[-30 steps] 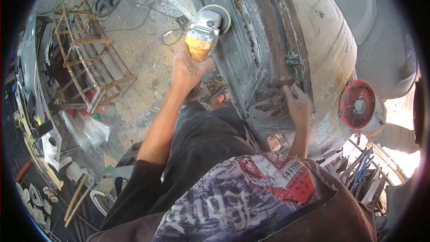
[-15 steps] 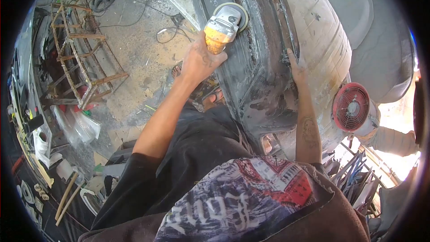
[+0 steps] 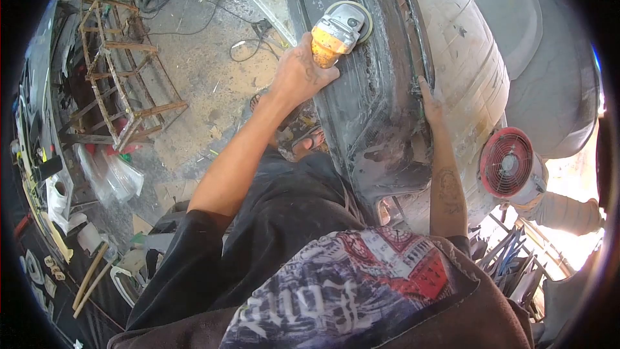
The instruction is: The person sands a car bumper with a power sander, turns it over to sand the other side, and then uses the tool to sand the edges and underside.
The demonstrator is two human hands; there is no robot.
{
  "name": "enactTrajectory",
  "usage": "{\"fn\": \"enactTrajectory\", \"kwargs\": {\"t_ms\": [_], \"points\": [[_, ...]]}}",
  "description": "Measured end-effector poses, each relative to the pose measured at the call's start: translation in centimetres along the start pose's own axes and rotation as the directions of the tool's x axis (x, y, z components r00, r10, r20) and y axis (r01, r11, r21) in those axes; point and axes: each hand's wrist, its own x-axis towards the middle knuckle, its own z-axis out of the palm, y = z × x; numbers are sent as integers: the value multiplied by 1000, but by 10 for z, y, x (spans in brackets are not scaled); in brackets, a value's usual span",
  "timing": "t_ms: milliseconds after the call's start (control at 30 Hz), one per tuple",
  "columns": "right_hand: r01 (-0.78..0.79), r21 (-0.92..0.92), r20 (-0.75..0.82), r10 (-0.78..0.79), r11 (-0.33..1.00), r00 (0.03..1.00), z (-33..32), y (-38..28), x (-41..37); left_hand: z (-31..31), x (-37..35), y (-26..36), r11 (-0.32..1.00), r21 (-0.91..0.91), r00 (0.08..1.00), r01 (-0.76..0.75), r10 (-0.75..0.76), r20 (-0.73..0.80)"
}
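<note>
Bumper (image 3: 361, 110) dark, scuffed; grinder (image 3: 336, 32) orange-bodied.

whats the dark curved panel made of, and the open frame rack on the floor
The dark curved panel looks like moulded plastic, possibly fibreglass: matt, scuffed grey, with moulded slots. The open frame rack looks like welded steel bar, brown with rust.

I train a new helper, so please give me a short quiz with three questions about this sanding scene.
1. True or false: the left hand holds the orange sander.
2. Where does the right hand rest? A) on the red fan B) on the bumper edge C) on the metal rack
3. Fill in: the sander is held against the dark ____.
Key: 1 true; 2 B; 3 bumper.
</note>
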Motion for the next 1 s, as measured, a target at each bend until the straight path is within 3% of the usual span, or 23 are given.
{"fn": "enactTrajectory", "kwargs": {"t_ms": [67,167,233,667,1000], "points": [[-7,-7,12,7,1000,1000,-1,5,3,0,0,1,999,6,999,39,-39,35],[-53,-21,66,54,998,996,-4,5,5,4,-4,-2,999,5,999,-41,41,-14],[-44,21,78,42,999,996,-3,7,5,5,-6,-4,996,-85,999,-32,36,38],[-78,35,130,73,996,989,-5,6,6,8,-12,-7,996,-50,997,-80,81,16],[-93,15,151,90,996,984,-4,14,11,11,-29,-8,994,-68,993,-81,87,83]]}}
